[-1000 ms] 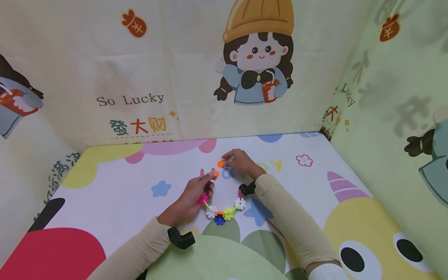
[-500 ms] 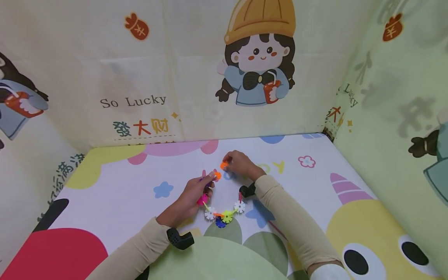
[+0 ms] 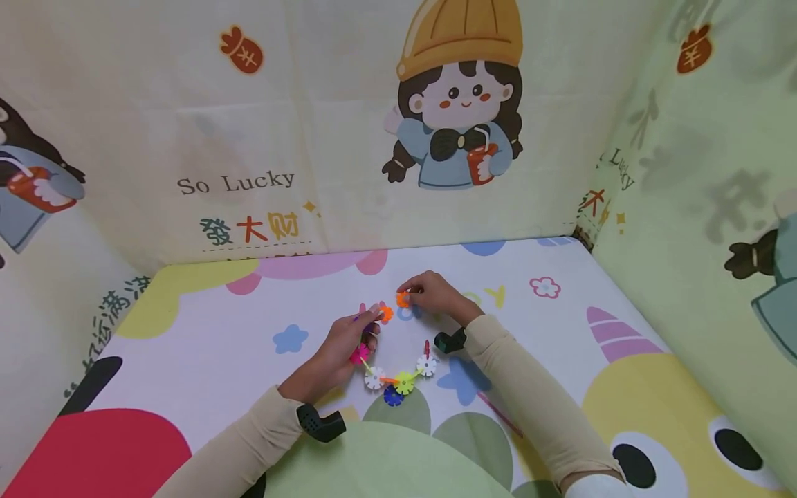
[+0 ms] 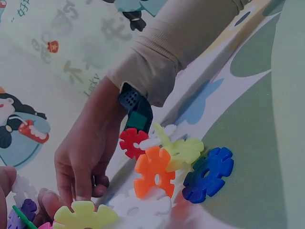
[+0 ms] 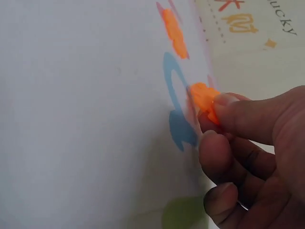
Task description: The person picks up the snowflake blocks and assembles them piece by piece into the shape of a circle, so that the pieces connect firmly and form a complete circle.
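My left hand (image 3: 339, 349) grips one end of a chain of flower-shaped plastic snowflake discs, near a pink disc (image 3: 359, 354). From there the chain curves over the table through white, blue (image 3: 394, 395), yellow (image 3: 405, 382) and red discs. Seen from the left wrist, a purple disc (image 4: 21, 217) lies by the left fingertips, partly cut off. At the far side, my right hand (image 3: 432, 294) pinches an orange disc (image 5: 204, 99) between thumb and finger. Another orange disc (image 3: 387, 315) is just past the left thumb; in the right wrist view no hand touches it.
A printed cloth (image 3: 230, 380) with colourful shapes covers the table. Patterned cloth walls stand at the back (image 3: 336, 138) and at the right (image 3: 685, 277). Black wrist cameras sit on the left cuff (image 3: 321, 423) and the right cuff (image 3: 450, 340).
My right hand has shifted slightly right and nearer with its orange disc, uncovering the chain's red disc beside the wrist. The left hand and chain have barely moved.
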Available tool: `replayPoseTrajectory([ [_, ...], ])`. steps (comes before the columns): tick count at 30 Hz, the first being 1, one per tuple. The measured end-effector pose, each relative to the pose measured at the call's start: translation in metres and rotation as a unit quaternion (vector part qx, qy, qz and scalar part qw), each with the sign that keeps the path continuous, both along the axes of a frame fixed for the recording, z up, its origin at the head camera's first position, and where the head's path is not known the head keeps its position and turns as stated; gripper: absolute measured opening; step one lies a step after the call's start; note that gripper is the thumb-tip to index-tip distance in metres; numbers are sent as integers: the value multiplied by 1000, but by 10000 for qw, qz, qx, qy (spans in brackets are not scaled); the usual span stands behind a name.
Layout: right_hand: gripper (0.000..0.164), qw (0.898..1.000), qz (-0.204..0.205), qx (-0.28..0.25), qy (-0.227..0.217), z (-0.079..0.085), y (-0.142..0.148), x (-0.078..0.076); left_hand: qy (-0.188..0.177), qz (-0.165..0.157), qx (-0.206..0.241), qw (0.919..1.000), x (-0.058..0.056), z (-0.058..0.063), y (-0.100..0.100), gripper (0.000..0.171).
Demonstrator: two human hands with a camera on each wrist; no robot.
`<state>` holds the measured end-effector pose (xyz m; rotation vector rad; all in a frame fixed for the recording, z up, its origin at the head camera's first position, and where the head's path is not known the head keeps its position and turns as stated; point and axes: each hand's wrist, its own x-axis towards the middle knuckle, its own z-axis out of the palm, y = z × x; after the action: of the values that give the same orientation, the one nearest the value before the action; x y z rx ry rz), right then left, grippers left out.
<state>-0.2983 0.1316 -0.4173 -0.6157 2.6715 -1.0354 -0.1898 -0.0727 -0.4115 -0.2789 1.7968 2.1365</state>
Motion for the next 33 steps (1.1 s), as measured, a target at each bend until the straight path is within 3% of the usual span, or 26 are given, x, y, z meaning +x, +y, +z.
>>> replayPoseTrajectory([
  [7, 19, 9968, -11, -756, -273, 7, 10, 8, -15, 4, 344, 9994, 1, -3, -2, 56],
  [13, 15, 9913, 115, -1283, -274, 18, 11, 17, 58, -92, 345, 9993, 0, -6, -2, 51],
  [19, 12, 9866, 433, -1507, -452, 28, 5, 30, 46, -147, 379, 9992, -1, -4, -2, 48],
  [26, 10, 9824, 381, -1767, -463, 29, -1, 39, 144, -383, 457, 9981, 2, -1, -3, 47],
  [33, 11, 9809, 337, -1848, -501, 29, -8, 44, 218, -411, 559, 9974, 2, -2, -5, 46],
])
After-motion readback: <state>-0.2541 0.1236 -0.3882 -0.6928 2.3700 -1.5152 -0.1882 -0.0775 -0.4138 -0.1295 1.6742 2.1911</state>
